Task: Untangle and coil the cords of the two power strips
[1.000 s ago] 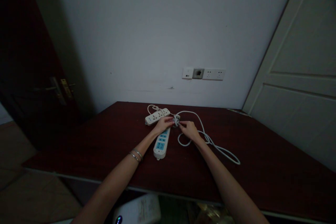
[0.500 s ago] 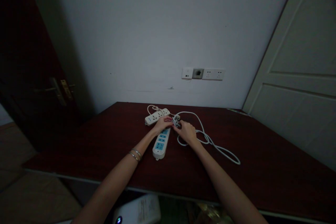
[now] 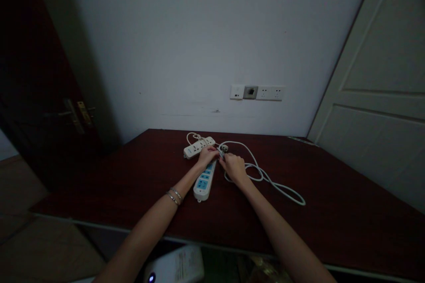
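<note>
My left hand (image 3: 208, 155) and my right hand (image 3: 234, 168) meet above the far end of a power strip with blue sockets (image 3: 203, 185). Both hands are closed, fingertips pinching the pale cable (image 3: 233, 142) where it bunches up. Exactly how the cable runs between the fingers is hidden. Just beyond the fingertips lies a plug (image 3: 225, 148). Behind my left hand sits a second, all-white power strip (image 3: 199, 147), with its own thin cord (image 3: 190, 134) curled at its far side. Loops of the pale cable spread out to the right of my right hand.
Everything lies on a dark red tabletop (image 3: 133, 177) against a wall. Wall sockets (image 3: 270, 93) are above it. A white box-like device (image 3: 181, 265) with a small light is below the front edge. A dark door (image 3: 40, 97) stands left, a pale panelled door (image 3: 375, 97) right.
My hands have drawn closer together over the bunched cable, the right fingers curling in more. The cable loops on the right have shifted very slightly; both power strips lie as before.
</note>
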Motion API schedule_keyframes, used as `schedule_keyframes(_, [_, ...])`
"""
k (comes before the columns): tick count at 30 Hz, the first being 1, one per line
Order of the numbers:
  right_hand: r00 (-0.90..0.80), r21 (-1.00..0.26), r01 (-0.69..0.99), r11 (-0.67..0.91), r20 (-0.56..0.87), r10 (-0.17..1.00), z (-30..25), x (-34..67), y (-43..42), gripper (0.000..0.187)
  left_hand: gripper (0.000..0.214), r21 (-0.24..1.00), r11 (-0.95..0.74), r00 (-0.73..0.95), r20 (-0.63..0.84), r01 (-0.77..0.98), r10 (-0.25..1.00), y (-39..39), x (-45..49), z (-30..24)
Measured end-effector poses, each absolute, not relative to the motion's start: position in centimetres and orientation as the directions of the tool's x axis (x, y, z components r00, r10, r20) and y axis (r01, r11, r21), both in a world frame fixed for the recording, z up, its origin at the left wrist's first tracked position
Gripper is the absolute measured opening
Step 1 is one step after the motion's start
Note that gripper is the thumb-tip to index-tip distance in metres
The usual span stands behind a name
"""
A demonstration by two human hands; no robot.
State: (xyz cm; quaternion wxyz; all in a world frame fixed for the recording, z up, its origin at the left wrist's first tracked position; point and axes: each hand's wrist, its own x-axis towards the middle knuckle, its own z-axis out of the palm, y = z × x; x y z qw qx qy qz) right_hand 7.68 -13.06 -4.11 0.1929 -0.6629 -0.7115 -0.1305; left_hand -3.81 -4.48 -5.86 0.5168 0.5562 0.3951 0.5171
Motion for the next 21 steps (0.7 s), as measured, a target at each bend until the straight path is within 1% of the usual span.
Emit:
schedule_keyframes(6, [-0.097, -0.035, 0.992, 0.125, 0.439, 0.893, -4.4, 7.7, -12.8, 0.031, 0.011, 0.99, -0.119, 0.127, 0.128, -0.074, 0.984, -4.2, -3.5, -5.8])
schedule_keyframes(11, [-0.104, -0.043, 0.99, 0.137, 0.447, 0.889, -4.9, 7.9, -12.4, 0.031, 0.011, 0.992, -0.102, 0.142, 0.111, -0.071, 0.984, -4.2, -3.4, -5.5])
schedule_keyframes(16, [-0.096, -0.092, 0.983, 0.159, 0.479, 0.872, -5.4, 8.4, -12.0, 0.029, 0.011, 0.99, -0.118, 0.136, 0.127, -0.075, 0.983, -4.5, -3.3, -5.3])
schedule_keyframes(21, [-0.089, -0.179, 0.961, 0.21, 0.518, 0.85, -5.9, 8.9, -11.7, 0.027, 0.01, 0.989, -0.129, 0.117, 0.137, -0.067, 0.984, -4.6, -3.0, -5.5])
